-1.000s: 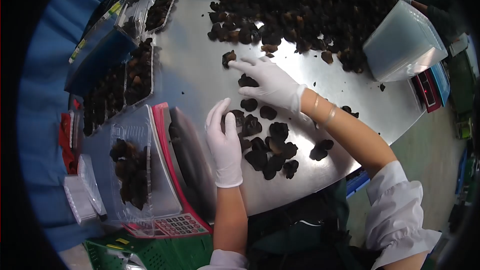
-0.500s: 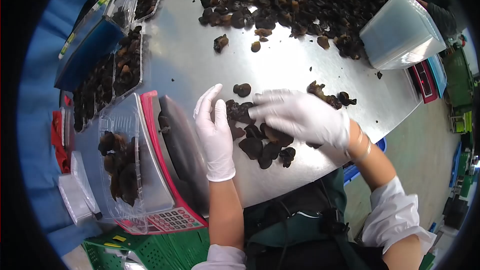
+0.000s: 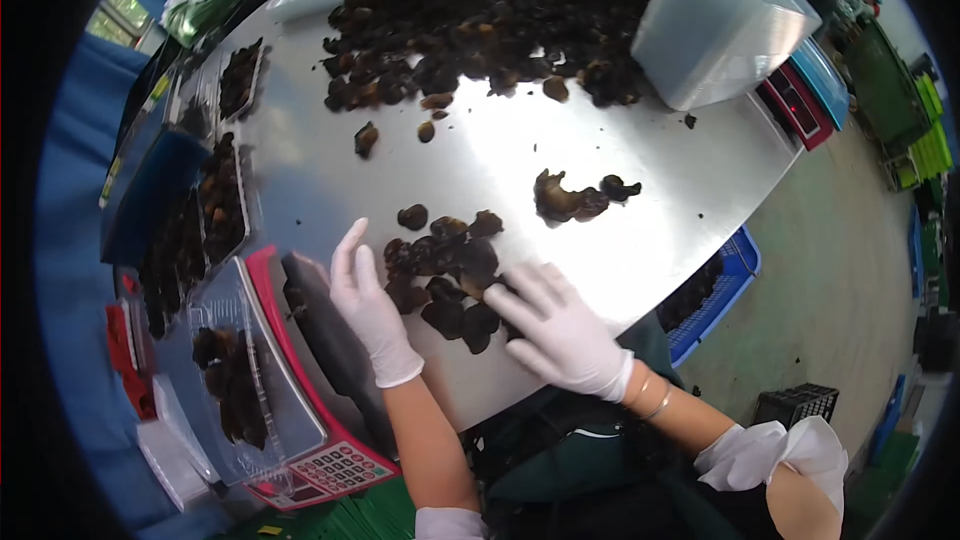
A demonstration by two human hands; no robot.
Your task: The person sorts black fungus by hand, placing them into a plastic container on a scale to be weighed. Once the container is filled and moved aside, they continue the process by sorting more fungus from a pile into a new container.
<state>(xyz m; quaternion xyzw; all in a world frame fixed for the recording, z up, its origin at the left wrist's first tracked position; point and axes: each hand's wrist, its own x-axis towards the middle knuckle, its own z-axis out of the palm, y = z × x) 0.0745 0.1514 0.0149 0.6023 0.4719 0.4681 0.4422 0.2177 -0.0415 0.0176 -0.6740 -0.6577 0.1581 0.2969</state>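
A small pile of dark wood ear mushrooms [image 3: 440, 258] lies on the metal table [image 3: 330, 175] between my gloved hands. My left hand [image 3: 368, 305] is at the pile's left side, thumb and fingers apart, holding nothing. At the lower right edge, my right hand [image 3: 562, 332] reaches in with spread fingers, the fingertips touching mushrooms and partly covering them. A separate clump of mushrooms [image 3: 570, 200] rests farther to the right. Left of my left hand, a clear tray with mushrooms [image 3: 235, 385] sits on a pink-framed scale [image 3: 340, 470].
A large heap of mushrooms [image 3: 500, 15] covers the far side, beside stacked clear trays [image 3: 715, 30]. Filled trays [image 3: 222, 195] line the left edge. A second red scale [image 3: 800, 105] stands at the right corner. Below the right edge is a blue basket [image 3: 735, 280]. Another person's arm shows at upper right.
The view has shifted, so the table's contents appear farther left. My right hand has moved from over the pile's upper right to its lower right edge, fingers more spread. My left hand stays beside the pile.
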